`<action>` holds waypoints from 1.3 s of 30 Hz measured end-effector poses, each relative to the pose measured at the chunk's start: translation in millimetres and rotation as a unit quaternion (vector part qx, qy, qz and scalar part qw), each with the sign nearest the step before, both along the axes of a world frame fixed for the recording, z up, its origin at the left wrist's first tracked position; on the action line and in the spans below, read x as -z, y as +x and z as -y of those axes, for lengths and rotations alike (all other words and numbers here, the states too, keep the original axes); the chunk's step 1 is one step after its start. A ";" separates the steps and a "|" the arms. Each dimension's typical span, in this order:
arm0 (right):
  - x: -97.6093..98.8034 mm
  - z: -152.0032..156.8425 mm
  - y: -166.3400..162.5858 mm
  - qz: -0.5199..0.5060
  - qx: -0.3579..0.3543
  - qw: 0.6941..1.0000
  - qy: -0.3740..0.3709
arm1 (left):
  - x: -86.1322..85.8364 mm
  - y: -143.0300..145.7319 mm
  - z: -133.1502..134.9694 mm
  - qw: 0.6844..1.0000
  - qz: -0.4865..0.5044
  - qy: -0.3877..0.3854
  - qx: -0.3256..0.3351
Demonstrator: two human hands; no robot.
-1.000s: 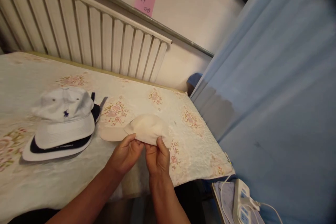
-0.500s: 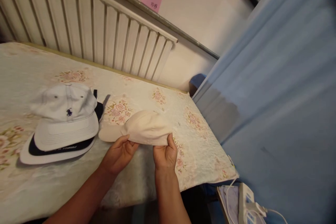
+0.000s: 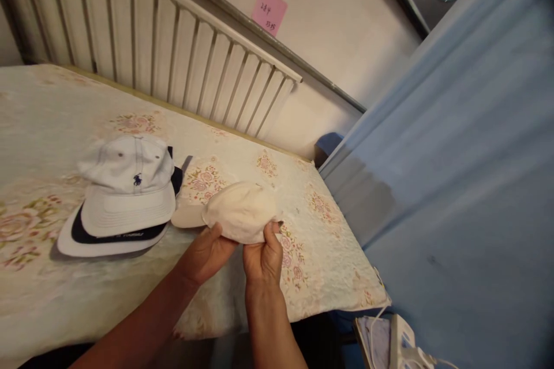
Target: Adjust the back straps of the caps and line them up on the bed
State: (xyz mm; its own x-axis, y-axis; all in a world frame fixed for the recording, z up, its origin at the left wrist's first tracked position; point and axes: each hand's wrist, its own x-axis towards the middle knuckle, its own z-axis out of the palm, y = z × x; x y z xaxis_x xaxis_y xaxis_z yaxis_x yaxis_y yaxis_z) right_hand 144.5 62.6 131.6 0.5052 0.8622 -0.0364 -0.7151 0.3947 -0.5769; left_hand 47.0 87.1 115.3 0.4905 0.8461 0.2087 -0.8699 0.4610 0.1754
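A cream baseball cap (image 3: 242,210) is held sideways above the bed, its brim pointing left. My left hand (image 3: 210,253) grips the cap's lower edge near the brim, thumb on the outside. Farther right along the same edge, my right hand (image 3: 265,253) pinches the cap, with fingertips showing past its back. To the left lies a stack of caps: a white cap (image 3: 134,167) with a small dark horse-rider logo rests on top. Beneath it show a black brim (image 3: 106,234) with white lettering and another white brim (image 3: 69,245).
The caps lie on a bed with a floral cover (image 3: 337,277). Behind it stand a white radiator (image 3: 186,57) and a wall with a pink note (image 3: 269,10). A blue curtain (image 3: 433,184) hangs at the right. A white power strip (image 3: 402,340) with cables sits at the lower right.
My right hand has shifted left along the cap's edge, closer to my left hand. The cap has turned slightly. The whole view has swung a little to the left.
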 end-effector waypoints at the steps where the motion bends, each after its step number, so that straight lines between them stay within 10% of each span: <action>1: 0.0 0.4 -3.9 0.002 -0.004 1.000 0.001 | -0.2 0.5 1.2 1.000 -0.009 0.003 0.000; 30: -39.4 17.2 9.7 0.053 -0.069 0.992 0.096 | -0.9 -17.9 -11.2 0.992 -0.031 -0.123 -0.017; 39: -41.7 14.7 -10.9 0.054 -0.084 0.987 0.127 | 3.3 -11.6 0.2 0.990 0.023 0.136 0.007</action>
State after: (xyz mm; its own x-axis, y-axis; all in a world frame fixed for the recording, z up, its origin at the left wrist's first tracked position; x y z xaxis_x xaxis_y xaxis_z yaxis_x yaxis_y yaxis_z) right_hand 133.5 47.8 173.3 0.3442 0.9081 0.2386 -0.7226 0.4185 -0.5502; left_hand 35.5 86.9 112.0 0.4868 0.7487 0.4500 -0.8735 0.4144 0.2554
